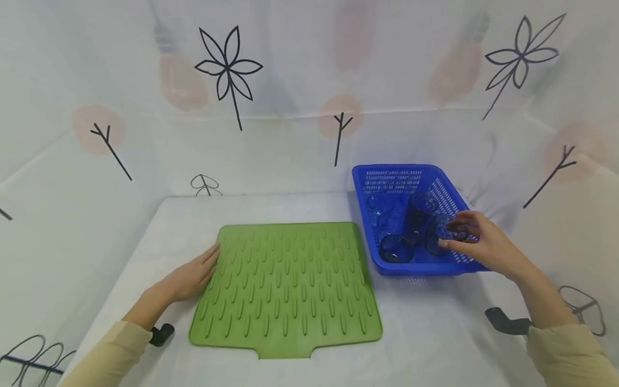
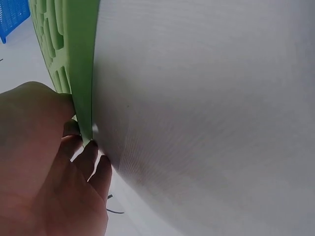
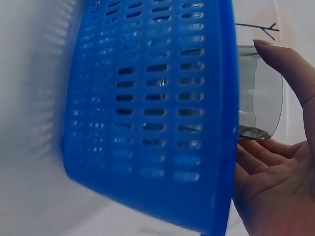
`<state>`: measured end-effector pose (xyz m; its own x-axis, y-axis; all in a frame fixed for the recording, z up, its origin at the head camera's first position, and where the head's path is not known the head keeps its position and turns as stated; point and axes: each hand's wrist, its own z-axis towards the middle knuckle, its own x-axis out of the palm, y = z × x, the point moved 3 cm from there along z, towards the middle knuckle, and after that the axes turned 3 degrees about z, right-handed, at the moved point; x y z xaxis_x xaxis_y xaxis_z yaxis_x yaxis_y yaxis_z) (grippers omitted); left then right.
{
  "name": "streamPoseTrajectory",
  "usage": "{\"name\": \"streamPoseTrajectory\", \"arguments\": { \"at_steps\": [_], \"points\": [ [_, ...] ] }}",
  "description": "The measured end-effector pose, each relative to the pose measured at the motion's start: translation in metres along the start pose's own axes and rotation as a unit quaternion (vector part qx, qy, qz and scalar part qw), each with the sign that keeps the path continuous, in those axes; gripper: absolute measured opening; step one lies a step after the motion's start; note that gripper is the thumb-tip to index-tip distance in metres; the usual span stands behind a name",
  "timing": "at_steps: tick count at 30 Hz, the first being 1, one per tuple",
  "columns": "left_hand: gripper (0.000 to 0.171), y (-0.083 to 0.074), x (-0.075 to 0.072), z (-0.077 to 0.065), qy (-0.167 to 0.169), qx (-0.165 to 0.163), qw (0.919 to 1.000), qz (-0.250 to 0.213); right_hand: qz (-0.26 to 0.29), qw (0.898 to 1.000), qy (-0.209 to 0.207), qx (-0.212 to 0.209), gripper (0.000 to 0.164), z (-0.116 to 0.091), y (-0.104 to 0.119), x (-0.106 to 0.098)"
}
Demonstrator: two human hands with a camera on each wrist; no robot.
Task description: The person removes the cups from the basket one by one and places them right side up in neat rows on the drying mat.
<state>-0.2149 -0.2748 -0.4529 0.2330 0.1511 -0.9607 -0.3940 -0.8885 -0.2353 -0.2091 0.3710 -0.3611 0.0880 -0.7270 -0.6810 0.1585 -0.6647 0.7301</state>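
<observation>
While the left hand (image 1: pixel 195 274) lies beside the green mat (image 1: pixel 285 290), its fingers nearly straight and touching the mat's left edge, it has hold of nothing. The right hand (image 1: pixel 486 244) reaches over the near right corner of the blue basket (image 1: pixel 420 270), thumb and fingers spread apart around 1 clear glass (image 3: pixel 263 93), which they hold from opposite sides. In the right wrist view, part of that glass shows past the basket's rim; the basket wall hides much of the rest. Several other glasses (image 1: pixel 396 250) sit inside the basket, too jumbled to count. The mat, raised ridges facing up, lies flat on the white table (image 1: pixel 425 333), with the basket behind and to its right. A white sheet (image 1: pixel 285 161) with black plant drawings hangs behind.
</observation>
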Motion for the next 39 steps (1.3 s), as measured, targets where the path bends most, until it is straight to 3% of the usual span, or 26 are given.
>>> {"name": "streamPoseTrajectory", "arguments": {
  "at_steps": [9, 15, 19, 26, 39],
  "points": [
    [0.054, -0.002, 0.001, -0.002, 0.000, 0.009, 0.9999, -0.008, 0.014, 1.000, -0.017, -0.010, 0.082, 0.002, 0.015, 0.002],
    [0.058, 0.003, 0.004, 0.001, -0.004, -0.006, 0.9997, -0.023, 0.025, 0.999, -0.032, -0.014, 0.084, 0.002, 0.032, 0.006],
    [0.059, 0.002, 0.010, 0.001, 0.002, -0.005, 0.9999, -0.013, 0.031, 0.999, -0.032, -0.021, 0.083, -0.002, 0.044, 0.010],
    [0.058, -0.006, 0.009, -0.004, -0.015, 0.007, 0.9998, 0.006, 0.048, 0.997, -0.035, -0.041, 0.083, -0.001, 0.064, 0.022],
    [0.057, -0.009, 0.010, -0.004, -0.004, -0.007, 0.9995, 0.029, 0.063, 0.995, -0.029, -0.074, 0.082, 0.004, 0.096, 0.044]
  ]
}}
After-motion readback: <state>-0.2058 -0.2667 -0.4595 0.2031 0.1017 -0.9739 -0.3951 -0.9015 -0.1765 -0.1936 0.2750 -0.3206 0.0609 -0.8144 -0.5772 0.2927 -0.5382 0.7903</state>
